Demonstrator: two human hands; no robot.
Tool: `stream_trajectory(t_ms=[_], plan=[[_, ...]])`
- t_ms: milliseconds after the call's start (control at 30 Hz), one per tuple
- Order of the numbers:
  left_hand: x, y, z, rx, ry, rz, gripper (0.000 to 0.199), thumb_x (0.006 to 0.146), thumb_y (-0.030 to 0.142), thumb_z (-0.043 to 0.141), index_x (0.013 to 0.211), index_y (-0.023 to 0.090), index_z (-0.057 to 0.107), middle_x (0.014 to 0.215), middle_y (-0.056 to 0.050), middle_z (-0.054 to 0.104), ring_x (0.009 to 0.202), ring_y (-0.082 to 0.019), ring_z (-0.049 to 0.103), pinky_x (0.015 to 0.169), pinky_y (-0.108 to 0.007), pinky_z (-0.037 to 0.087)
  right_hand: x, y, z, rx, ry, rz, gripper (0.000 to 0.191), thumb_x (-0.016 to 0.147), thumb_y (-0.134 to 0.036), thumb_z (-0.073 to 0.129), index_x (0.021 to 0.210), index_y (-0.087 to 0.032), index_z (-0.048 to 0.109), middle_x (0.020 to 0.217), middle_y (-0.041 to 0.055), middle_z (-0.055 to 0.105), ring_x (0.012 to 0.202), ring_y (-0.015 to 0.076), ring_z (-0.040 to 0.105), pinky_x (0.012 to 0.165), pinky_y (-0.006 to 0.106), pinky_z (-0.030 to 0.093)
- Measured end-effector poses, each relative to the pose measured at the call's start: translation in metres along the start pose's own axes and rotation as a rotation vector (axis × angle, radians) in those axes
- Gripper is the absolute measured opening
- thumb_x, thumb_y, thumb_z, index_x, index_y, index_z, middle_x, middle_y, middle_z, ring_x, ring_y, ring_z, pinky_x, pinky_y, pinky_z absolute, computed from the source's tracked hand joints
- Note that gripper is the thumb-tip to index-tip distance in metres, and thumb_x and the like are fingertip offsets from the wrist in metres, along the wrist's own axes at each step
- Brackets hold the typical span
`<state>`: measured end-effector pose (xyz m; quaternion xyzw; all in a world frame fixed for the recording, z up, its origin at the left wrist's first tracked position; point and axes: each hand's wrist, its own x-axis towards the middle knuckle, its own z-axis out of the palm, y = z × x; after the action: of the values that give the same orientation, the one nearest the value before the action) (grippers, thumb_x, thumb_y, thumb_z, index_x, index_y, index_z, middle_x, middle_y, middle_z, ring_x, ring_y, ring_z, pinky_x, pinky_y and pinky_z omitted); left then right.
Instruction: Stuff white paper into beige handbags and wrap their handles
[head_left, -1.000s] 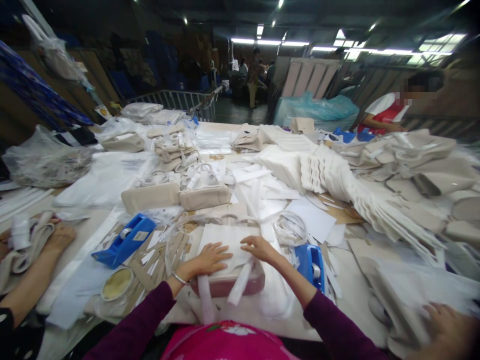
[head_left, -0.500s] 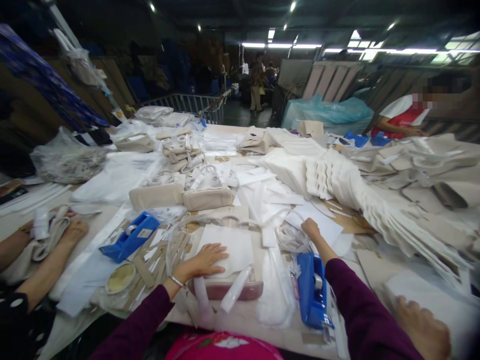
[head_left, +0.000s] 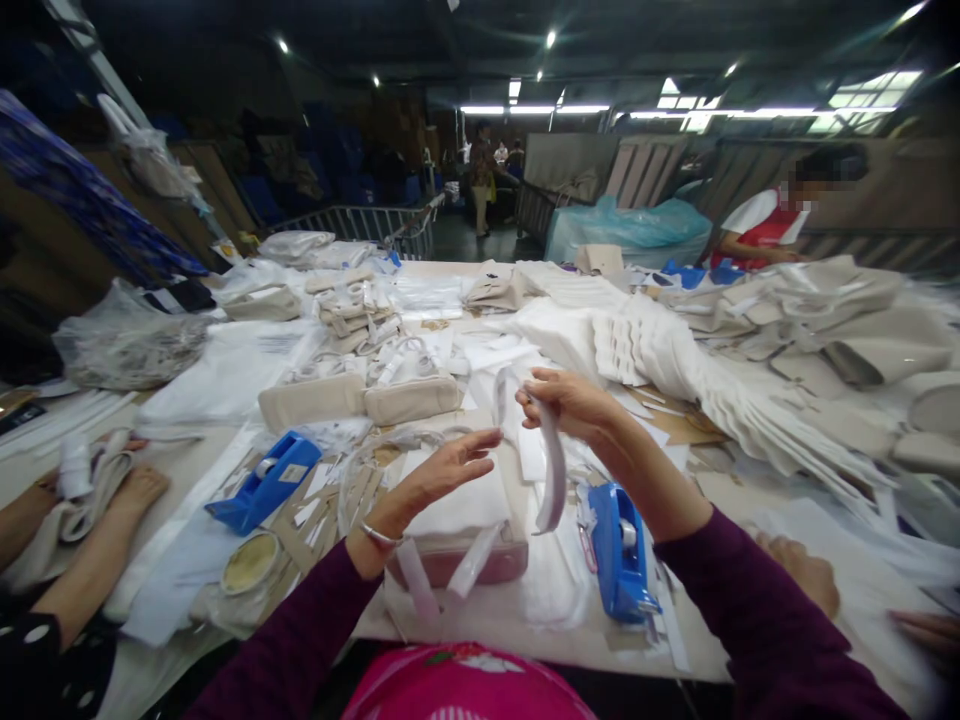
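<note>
A beige bag (head_left: pixel 469 560) lies on the table in front of me, with a white sheet (head_left: pixel 457 500) on top and wrapped strap ends at its near side. My right hand (head_left: pixel 564 402) is raised over the bag's right side, its fingers closed on a pale wrapped strap (head_left: pixel 553 475) that curves down. Left of it, my left hand (head_left: pixel 448 468) hovers above the white sheet, fingers apart and holding nothing. A blue tape dispenser (head_left: pixel 621 555) stands to the right of the bag.
Another blue tape dispenser (head_left: pixel 266 480) and a round tape roll (head_left: pixel 250 563) lie to the left. Beige bags (head_left: pixel 412 397) and stacked white sheets (head_left: pixel 660 340) lie beyond. A co-worker's hands (head_left: pixel 139 495) are at the left edge, another person's hand (head_left: pixel 802 572) at the right.
My right hand has moved left and up from the white papers, now holding the strap. My left hand has lifted off the white sheet. The view has shifted slightly.
</note>
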<state>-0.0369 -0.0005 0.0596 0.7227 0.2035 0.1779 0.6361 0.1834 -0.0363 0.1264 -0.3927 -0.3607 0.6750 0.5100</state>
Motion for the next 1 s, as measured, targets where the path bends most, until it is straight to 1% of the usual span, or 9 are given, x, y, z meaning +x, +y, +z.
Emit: stream_trajectory(t_ms=[133, 233, 333, 500, 600, 700, 833, 933, 1000], plan=[[-0.007, 0.037, 0.023, -0.269, -0.048, 0.031, 0.043, 0.079, 0.033, 0.062, 0.118, 0.016, 0.056, 0.124, -0.014, 0.057, 0.115, -0.027, 0.053, 0.101, -0.042, 0.038, 0.018, 0.009, 0.046, 0.125, 0.102, -0.102, 0.029, 0.073, -0.005, 0.056, 0.086, -0.021, 0.035, 0.068, -0.0028, 0.057, 0.051, 0.0095, 0.055, 0.057, 0.031, 0.054], [-0.019, 0.040, 0.031, -0.333, 0.023, -0.088, 0.034, 0.080, 0.036, 0.060, 0.104, 0.011, 0.062, 0.100, -0.015, 0.068, 0.093, -0.026, 0.064, 0.090, -0.043, 0.046, 0.032, 0.015, 0.069, 0.159, 0.130, -0.183, 0.033, 0.074, -0.007, 0.058, 0.090, -0.022, 0.034, 0.070, -0.0024, 0.058, 0.056, 0.0124, 0.059, 0.060, 0.035, 0.055], [-0.028, 0.035, 0.025, -0.369, 0.137, -0.147, 0.033, 0.077, 0.037, 0.063, 0.093, 0.009, 0.064, 0.088, -0.014, 0.071, 0.082, -0.026, 0.067, 0.083, -0.043, 0.049, 0.037, 0.023, 0.079, 0.075, 0.135, -0.224, 0.024, 0.077, -0.017, 0.059, 0.093, -0.020, 0.041, 0.072, -0.0016, 0.058, 0.060, 0.0113, 0.059, 0.060, 0.029, 0.053], [-0.037, 0.030, -0.004, -0.460, 0.407, -0.055, 0.034, 0.073, 0.038, 0.067, 0.093, 0.010, 0.063, 0.089, -0.012, 0.071, 0.080, -0.024, 0.068, 0.084, -0.041, 0.050, 0.004, 0.076, 0.070, -0.273, 0.381, -0.286, 0.021, 0.078, -0.035, 0.057, 0.082, -0.015, 0.059, 0.065, -0.0013, 0.056, 0.054, 0.0070, 0.051, 0.049, 0.018, 0.040], [-0.044, 0.025, -0.017, -0.470, 0.523, 0.043, 0.032, 0.076, 0.037, 0.065, 0.097, 0.012, 0.061, 0.092, -0.011, 0.071, 0.084, -0.023, 0.067, 0.083, -0.039, 0.050, -0.021, 0.127, 0.059, -0.283, 0.265, -0.019, 0.040, 0.079, -0.050, 0.052, 0.072, -0.012, 0.061, 0.050, -0.0024, 0.050, 0.039, 0.0052, 0.040, 0.039, 0.019, 0.029], [-0.048, 0.019, -0.015, -0.466, 0.555, 0.088, 0.032, 0.079, 0.037, 0.061, 0.102, 0.015, 0.058, 0.094, -0.010, 0.070, 0.088, -0.023, 0.066, 0.081, -0.039, 0.051, -0.025, 0.163, 0.055, -0.092, 0.133, 0.272, 0.051, 0.082, -0.059, 0.043, 0.080, -0.011, 0.061, 0.051, 0.0004, 0.055, 0.037, 0.0062, 0.041, 0.037, 0.019, 0.028], [-0.050, 0.015, 0.001, -0.468, 0.512, 0.053, 0.036, 0.080, 0.040, 0.058, 0.107, 0.016, 0.056, 0.092, -0.009, 0.070, 0.084, -0.022, 0.066, 0.077, -0.038, 0.051, -0.001, 0.169, 0.056, 0.163, 0.200, 0.318, 0.036, 0.085, -0.045, 0.043, 0.071, -0.013, 0.052, 0.046, -0.0032, 0.048, 0.034, 0.0047, 0.035, 0.035, 0.017, 0.024], [-0.053, 0.010, 0.011, -0.369, 0.489, 0.039, 0.040, 0.076, 0.036, 0.064, 0.111, 0.017, 0.055, 0.093, -0.008, 0.070, 0.083, -0.021, 0.065, 0.078, -0.037, 0.050, 0.013, 0.158, 0.053, 0.164, 0.274, 0.215, 0.016, 0.075, -0.025, 0.055, 0.067, -0.014, 0.048, 0.041, -0.0068, 0.041, 0.033, 0.0041, 0.033, 0.035, 0.017, 0.022], [-0.056, 0.005, 0.012, -0.247, 0.497, 0.013, 0.037, 0.072, 0.031, 0.068, 0.104, 0.015, 0.060, 0.093, -0.007, 0.070, 0.084, -0.020, 0.064, 0.079, -0.033, 0.049, 0.016, 0.153, 0.052, 0.102, 0.283, 0.125, 0.010, 0.071, -0.022, 0.056, 0.073, -0.014, 0.050, 0.041, -0.0070, 0.042, 0.034, 0.0061, 0.037, 0.035, 0.017, 0.024]])
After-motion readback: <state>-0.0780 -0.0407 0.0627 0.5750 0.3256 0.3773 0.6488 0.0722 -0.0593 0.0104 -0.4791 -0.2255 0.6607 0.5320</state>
